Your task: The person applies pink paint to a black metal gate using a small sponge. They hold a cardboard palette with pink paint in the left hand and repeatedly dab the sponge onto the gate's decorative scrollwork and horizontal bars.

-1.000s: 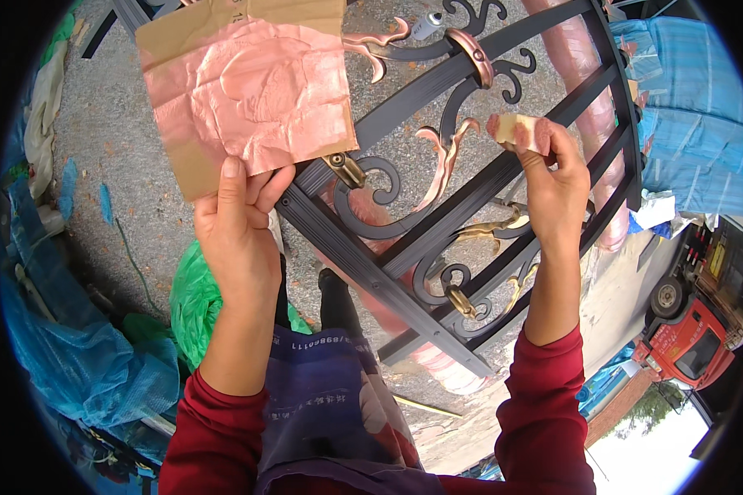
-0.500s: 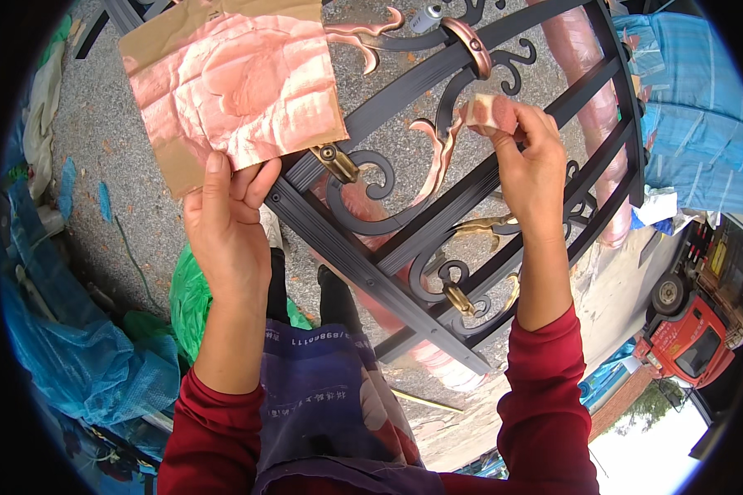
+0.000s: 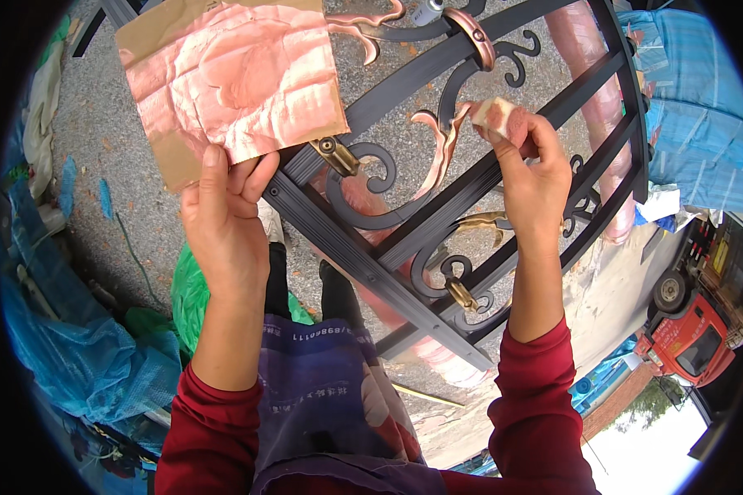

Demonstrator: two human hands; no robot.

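Note:
My left hand (image 3: 227, 194) pinches the lower edge of a piece of cardboard (image 3: 243, 78) smeared with wet copper-pink paint. Between the thumb and fingers of my right hand (image 3: 532, 173) is a small sponge (image 3: 499, 118), cream with pink stains. It sits close to the tip of a copper-painted leaf ornament (image 3: 439, 153) on a black metal railing panel (image 3: 421, 70); I cannot tell whether they touch. A copper-coloured collar (image 3: 470, 39) rings one bar farther off. Gold-coloured fittings (image 3: 335, 156) and scrolls (image 3: 485, 221) show on the panel too. The cardboard hides part of the railing.
Pink plastic-wrapped rolls (image 3: 586, 70) lie under the panel on grey ground. Blue sheeting (image 3: 693, 91) covers things at the far right, and a red truck (image 3: 685, 342) stands below it. Blue plastic (image 3: 99, 363) and a green bag (image 3: 191, 301) lie at left, near my legs.
My right hand and the sponge have shifted slightly right and down, away from the leaf ornament's middle. The cardboard in my left hand has barely moved.

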